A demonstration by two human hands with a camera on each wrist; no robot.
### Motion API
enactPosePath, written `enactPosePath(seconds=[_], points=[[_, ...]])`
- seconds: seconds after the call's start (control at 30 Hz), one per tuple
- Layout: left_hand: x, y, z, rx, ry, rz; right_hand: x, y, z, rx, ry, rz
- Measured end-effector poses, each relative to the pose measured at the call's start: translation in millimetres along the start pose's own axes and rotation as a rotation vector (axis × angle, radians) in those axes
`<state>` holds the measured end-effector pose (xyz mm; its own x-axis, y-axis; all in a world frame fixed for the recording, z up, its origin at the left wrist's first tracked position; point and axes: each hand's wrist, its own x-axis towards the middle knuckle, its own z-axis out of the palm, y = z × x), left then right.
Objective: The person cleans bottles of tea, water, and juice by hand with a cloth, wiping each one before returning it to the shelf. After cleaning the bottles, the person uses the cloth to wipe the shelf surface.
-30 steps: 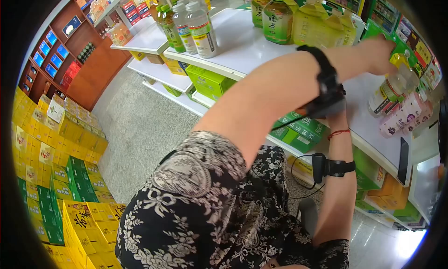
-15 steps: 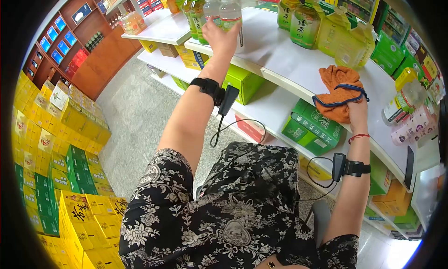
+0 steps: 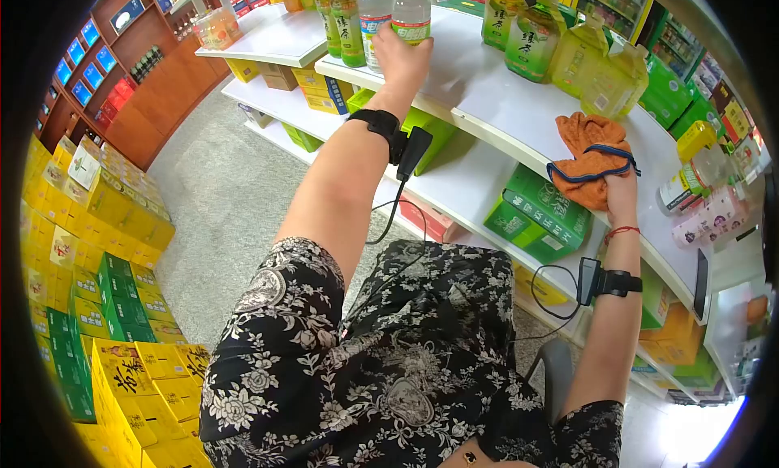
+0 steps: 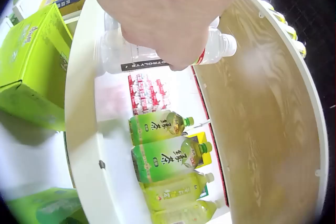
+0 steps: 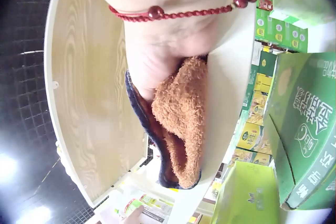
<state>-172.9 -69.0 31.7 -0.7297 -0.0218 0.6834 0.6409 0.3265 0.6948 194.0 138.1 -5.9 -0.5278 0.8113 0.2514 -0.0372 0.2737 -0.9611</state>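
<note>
In the head view the left hand (image 3: pixel 403 58) grips a clear bottle with a red and green label (image 3: pixel 411 15) on the white shelf (image 3: pixel 479 103). A similar clear bottle (image 3: pixel 372 22) stands beside it, and green tea bottles (image 3: pixel 349 30) stand left of that. The left wrist view shows the fingers around the clear bottle (image 4: pixel 113 50), its cap end free. The right hand (image 3: pixel 621 194) holds a bunched orange cloth with dark blue edging (image 3: pixel 586 156) at the shelf's front edge. In the right wrist view the cloth (image 5: pixel 181 108) hides most of the fingers.
Green tea bottles (image 3: pixel 531 45) and yellow-green bottles (image 3: pixel 613 83) stand toward the back right. A clear bottle (image 3: pixel 699 176) and pink packs (image 3: pixel 710 216) are at the far right. Boxes, including a green one (image 3: pixel 542 216), sit on the lower shelf; yellow boxes (image 3: pixel 134 387) are stacked at left.
The left hand has come from the far right across to the clear bottles at left, and now grips one lower down. The cloth in the right hand, hidden behind the left arm earlier, is in view.
</note>
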Motion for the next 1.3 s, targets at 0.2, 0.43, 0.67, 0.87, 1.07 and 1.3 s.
enactPosePath(seconds=[0.2,0.43,0.67,0.87,1.07,1.3], points=[[-43,42,12,-0.231,-0.16,0.165,-2,-3,4,0.073,-0.005,0.002],[-105,102,47,-0.546,-0.314,0.239,-7,-12,8,0.087,-0.03,0.015],[-112,100,54,-0.668,-0.477,0.192,-6,-9,8,0.075,0.005,-0.002],[-105,97,34,-0.942,-0.846,-0.026,-5,-8,6,0.043,0.019,0.001],[-100,79,34,-0.606,-0.965,0.036,-1,-3,3,0.046,0.0,0.008],[-103,79,33,-0.607,-0.938,0.092,16,-40,27,0.082,-0.1,-0.116]])
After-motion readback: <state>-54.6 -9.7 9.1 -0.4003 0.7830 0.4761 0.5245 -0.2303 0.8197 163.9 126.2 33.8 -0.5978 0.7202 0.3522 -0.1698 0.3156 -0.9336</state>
